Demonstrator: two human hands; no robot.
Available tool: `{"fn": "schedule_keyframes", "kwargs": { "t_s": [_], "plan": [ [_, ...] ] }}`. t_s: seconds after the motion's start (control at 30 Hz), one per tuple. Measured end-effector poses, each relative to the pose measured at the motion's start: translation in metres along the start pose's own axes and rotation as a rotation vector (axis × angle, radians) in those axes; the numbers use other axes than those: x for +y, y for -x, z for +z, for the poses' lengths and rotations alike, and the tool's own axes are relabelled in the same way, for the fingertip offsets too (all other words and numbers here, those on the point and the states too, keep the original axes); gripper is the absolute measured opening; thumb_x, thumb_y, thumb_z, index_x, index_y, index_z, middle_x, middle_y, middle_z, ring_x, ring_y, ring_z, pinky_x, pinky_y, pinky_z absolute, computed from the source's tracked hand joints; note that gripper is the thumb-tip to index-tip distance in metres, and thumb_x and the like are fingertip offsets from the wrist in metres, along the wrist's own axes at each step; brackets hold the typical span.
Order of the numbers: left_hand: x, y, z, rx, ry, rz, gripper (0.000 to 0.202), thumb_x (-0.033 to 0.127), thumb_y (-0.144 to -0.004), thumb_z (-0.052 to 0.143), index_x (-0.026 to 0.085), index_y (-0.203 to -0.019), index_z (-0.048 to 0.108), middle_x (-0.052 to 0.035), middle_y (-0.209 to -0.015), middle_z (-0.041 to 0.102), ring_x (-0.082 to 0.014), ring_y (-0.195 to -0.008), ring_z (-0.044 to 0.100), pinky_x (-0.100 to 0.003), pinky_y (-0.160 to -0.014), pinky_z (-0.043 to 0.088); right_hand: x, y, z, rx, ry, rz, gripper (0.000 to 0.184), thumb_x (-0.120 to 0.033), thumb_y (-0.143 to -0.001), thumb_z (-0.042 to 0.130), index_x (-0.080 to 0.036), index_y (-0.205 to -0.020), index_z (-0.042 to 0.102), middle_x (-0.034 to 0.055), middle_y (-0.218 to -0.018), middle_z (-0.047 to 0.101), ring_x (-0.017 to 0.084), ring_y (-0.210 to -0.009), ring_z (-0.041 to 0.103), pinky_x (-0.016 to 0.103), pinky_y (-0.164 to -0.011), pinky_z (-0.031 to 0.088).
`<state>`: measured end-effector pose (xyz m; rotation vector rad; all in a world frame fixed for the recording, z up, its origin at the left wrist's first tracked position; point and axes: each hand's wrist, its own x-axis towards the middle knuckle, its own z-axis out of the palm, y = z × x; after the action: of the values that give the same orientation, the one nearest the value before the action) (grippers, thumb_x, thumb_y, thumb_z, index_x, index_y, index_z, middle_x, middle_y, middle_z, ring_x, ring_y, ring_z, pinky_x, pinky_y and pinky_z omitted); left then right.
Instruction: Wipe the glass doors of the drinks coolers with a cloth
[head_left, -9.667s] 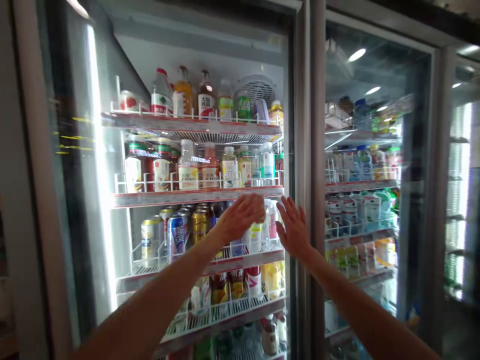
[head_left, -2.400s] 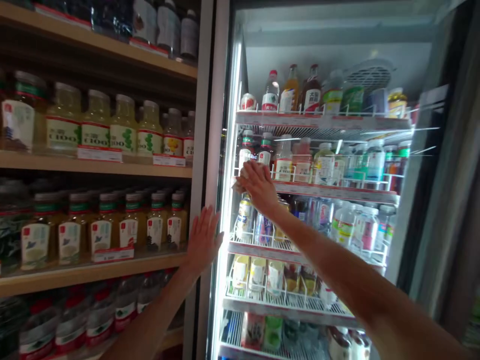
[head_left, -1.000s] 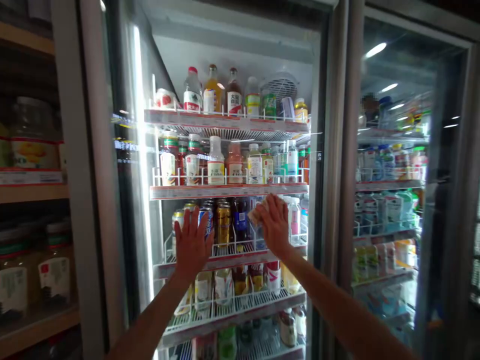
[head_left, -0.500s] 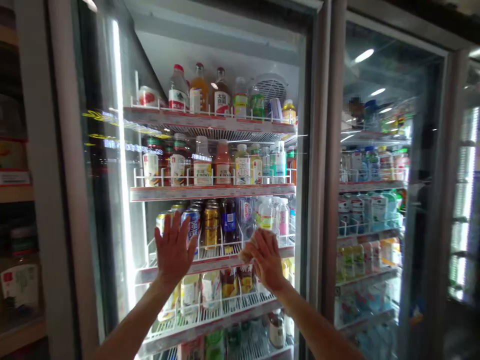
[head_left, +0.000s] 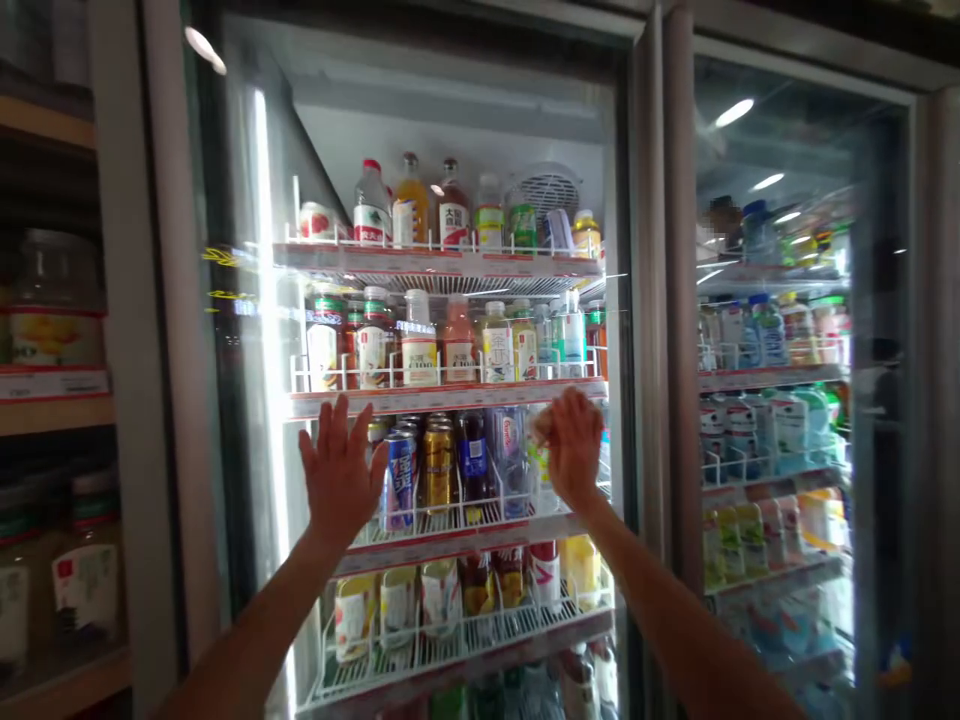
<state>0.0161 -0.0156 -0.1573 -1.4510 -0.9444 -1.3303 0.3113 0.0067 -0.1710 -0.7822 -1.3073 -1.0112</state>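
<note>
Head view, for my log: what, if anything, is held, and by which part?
The right hand holds a crumpled cloth, exact part hidden; the left hand, nothing.

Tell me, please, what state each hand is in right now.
Left hand: open and spread.
Right hand: closed around a crumpled cloth.

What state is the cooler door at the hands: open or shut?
Shut: the door meets the next door edge to edge, and reflections lie over the interior.

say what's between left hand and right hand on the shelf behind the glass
Head view: behind the glass, from left hand to right hand, stand a blue can, gold cans, a dark bottle, a clear bottle and a partly hidden bottle.
</note>
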Motion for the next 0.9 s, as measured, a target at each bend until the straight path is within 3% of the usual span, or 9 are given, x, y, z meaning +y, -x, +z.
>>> {"fn": "schedule_keyframes", "kwargs": {
  "t_s": [0.1,0.23,0.3,0.47,0.53,0.63,0.7,0.83,0.9],
  "plan": [
    [-0.005,0.002,0.002,0.005,0.009,0.0,0.061,0.032,-0.088,0.046,0.026,-0.144,0.021,-0.0108,-0.151,0.022,-0.0262,-0.14,0.016,-0.052,-0.113,0.011,0.002,-0.02,0.009,0.189,0.059,0.2,0.056,-0.019,-0.091,0.033,-0.019,-0.145,0.021,0.0167,-0.141,0.04,0.031,-0.136,0.03,0.063,-0.101,0.029],
    [-0.009,0.004,0.005,0.018,0.031,-0.008,0.06,0.035,-0.088,0.045,0.027,-0.143,0.023,-0.0088,-0.151,0.021,-0.0259,-0.14,0.016,-0.051,-0.113,0.009,-0.017,-0.028,0.015,-0.068,-0.015,-0.125,0.056,-0.02,-0.091,0.036,-0.023,-0.145,0.023,0.011,-0.141,0.043,0.027,-0.137,0.028,0.055,-0.108,0.027],
    [-0.014,0.003,0.003,0.009,0.034,-0.025,0.059,0.037,-0.089,0.044,0.027,-0.143,0.024,-0.009,-0.151,0.021,-0.0263,-0.14,0.017,-0.051,-0.113,0.009,-0.012,-0.037,0.015,-0.075,-0.009,-0.162,0.055,-0.02,-0.09,0.037,-0.024,-0.144,0.026,0.01,-0.14,0.043,0.027,-0.136,0.03,0.056,-0.107,0.027],
    [-0.027,-0.001,-0.002,-0.011,0.017,-0.095,0.058,0.041,-0.09,0.04,0.022,-0.143,0.026,-0.0113,-0.151,0.02,-0.0263,-0.14,0.016,-0.051,-0.114,0.007,0.008,-0.072,0.027,0.195,0.062,0.217,0.05,-0.021,-0.09,0.033,-0.019,-0.14,0.035,0.0154,-0.143,0.038,0.033,-0.134,0.03,0.065,-0.102,0.024],
    [-0.028,-0.001,-0.002,-0.028,0.008,-0.106,0.057,0.041,-0.09,0.039,0.02,-0.142,0.028,-0.0121,-0.151,0.021,-0.0259,-0.141,0.014,-0.051,-0.114,0.006,-0.008,-0.074,0.033,0.117,0.028,0.134,0.049,-0.023,-0.091,0.033,-0.017,-0.139,0.036,0.0146,-0.144,0.037,0.032,-0.136,0.026,0.063,-0.106,0.021],
    [-0.028,0.0,-0.003,-0.051,0.002,-0.109,0.057,0.041,-0.09,0.039,0.018,-0.141,0.03,-0.0125,-0.151,0.021,-0.0249,-0.141,0.013,-0.05,-0.114,0.006,-0.039,-0.075,0.033,-0.152,-0.052,-0.206,0.046,-0.025,-0.09,0.038,-0.019,-0.136,0.04,0.0087,-0.144,0.038,0.025,-0.138,0.025,0.053,-0.112,0.021],
    [-0.027,0.001,-0.003,-0.077,0.018,-0.116,0.056,0.04,-0.089,0.039,0.018,-0.141,0.03,-0.0118,-0.151,0.02,-0.0243,-0.141,0.011,-0.05,-0.115,0.004,-0.048,-0.09,0.031,-0.227,-0.051,-0.274,0.044,-0.024,-0.09,0.038,-0.018,-0.133,0.043,0.008,-0.144,0.039,0.023,-0.138,0.024,0.05,-0.112,0.018],
    [-0.021,-0.001,-0.007,-0.134,0.031,-0.143,0.057,0.038,-0.089,0.04,0.017,-0.141,0.03,-0.0108,-0.152,0.017,-0.0232,-0.141,0.008,-0.05,-0.115,0.0,-0.056,-0.148,0.038,-0.121,0.075,0.156,0.054,-0.022,-0.091,0.017,0.001,-0.136,0.035,0.0206,-0.146,0.028,0.03,-0.139,0.018,0.056,-0.107,0.013],
    [-0.018,-0.003,-0.01,-0.167,0.024,-0.149,0.056,0.039,-0.091,0.036,0.014,-0.14,0.03,-0.0108,-0.152,0.014,-0.0236,-0.141,0.005,-0.049,-0.114,-0.001,-0.079,-0.165,0.051,-0.166,0.072,0.183,0.055,-0.023,-0.091,0.02,0.002,-0.138,0.03,0.0213,-0.147,0.025,0.032,-0.139,0.016,0.056,-0.107,0.01]
  ]
}}
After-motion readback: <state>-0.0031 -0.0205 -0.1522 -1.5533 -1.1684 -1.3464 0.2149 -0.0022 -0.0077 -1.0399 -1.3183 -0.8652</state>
